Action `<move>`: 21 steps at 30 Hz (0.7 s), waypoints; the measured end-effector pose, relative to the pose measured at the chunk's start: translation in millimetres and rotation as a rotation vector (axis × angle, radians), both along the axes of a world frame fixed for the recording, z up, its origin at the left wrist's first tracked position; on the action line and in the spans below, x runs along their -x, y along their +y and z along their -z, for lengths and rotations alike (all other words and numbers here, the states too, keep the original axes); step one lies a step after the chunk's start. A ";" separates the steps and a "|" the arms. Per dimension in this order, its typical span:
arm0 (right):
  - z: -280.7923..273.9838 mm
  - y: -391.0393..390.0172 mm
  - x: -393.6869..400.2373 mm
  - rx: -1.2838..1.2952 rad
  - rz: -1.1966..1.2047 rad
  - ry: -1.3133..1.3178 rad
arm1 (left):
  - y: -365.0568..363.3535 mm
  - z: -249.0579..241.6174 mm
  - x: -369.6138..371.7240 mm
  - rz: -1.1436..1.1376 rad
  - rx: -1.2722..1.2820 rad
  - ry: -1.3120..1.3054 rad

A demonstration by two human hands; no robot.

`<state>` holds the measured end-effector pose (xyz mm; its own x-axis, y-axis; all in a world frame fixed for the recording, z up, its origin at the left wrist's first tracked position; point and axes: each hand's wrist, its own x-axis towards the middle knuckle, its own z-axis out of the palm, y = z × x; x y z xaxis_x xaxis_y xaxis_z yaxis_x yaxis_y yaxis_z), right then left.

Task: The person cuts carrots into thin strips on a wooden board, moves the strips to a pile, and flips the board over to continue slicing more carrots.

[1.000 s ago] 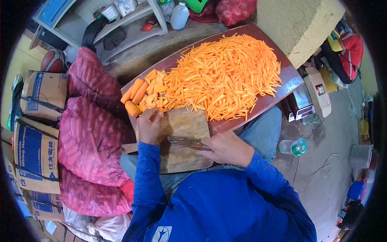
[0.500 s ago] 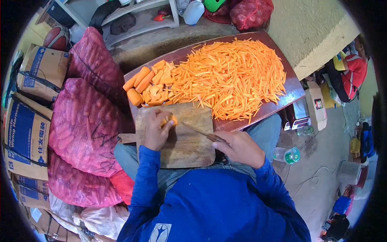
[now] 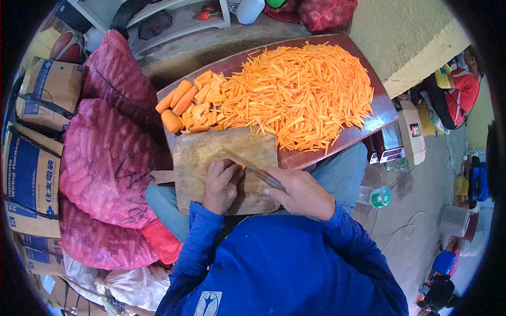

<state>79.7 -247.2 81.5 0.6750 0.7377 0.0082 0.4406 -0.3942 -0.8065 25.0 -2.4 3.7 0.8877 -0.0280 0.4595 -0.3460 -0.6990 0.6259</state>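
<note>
My right hand (image 3: 304,193) grips the handle of a knife (image 3: 253,170), its blade pointing up and left over a wooden cutting board (image 3: 203,148). Curled on the board, my left hand (image 3: 220,185) holds a carrot piece (image 3: 242,167); only a sliver of orange shows by the fingers, close to the blade. Beyond the board lies a heap of carrot sticks (image 3: 305,95) on a dark red tabletop (image 3: 387,113). Left of that heap sit carrot chunks (image 3: 200,113) and several whole peeled carrots (image 3: 183,97).
Pink mesh sacks of carrots (image 3: 105,163) are stacked at my left, beside cardboard boxes (image 3: 31,179). A plastic bottle (image 3: 375,196) lies on the floor to my right. Farther right is a person in red (image 3: 463,97). A concrete ledge (image 3: 408,39) borders the table.
My left hand has moved down and toward me on the board, now hiding most of the carrot piece. My right hand and the knife have shifted slightly left and toward me.
</note>
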 end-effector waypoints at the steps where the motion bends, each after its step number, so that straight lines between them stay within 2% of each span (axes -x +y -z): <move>1: -1.1 1.5 4.2 -0.004 0.000 0.007 | -2.0 -2.3 1.4 -0.012 -0.016 -0.003; 5: -5.4 0.4 18.5 0.064 -0.004 -0.004 | 2.3 12.5 7.3 -0.025 -0.050 0.067; 12: -32.2 -10.3 25.5 0.213 -0.039 0.012 | -4.6 1.6 8.7 -0.035 -0.123 0.040; 18: 6.6 19.4 16.7 0.231 -0.076 -0.087 | -0.4 10.1 11.5 -0.033 -0.107 0.056; 21: 7.2 28.3 5.8 0.235 -0.091 -0.078 | -3.9 9.8 8.5 -0.047 -0.090 0.019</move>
<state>73.9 -218.9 74.4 0.6096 0.7834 -0.1213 0.5403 -0.5226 -0.6596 16.5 -6.3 -6.1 0.8974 -0.0264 0.4404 -0.3002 -0.7682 0.5655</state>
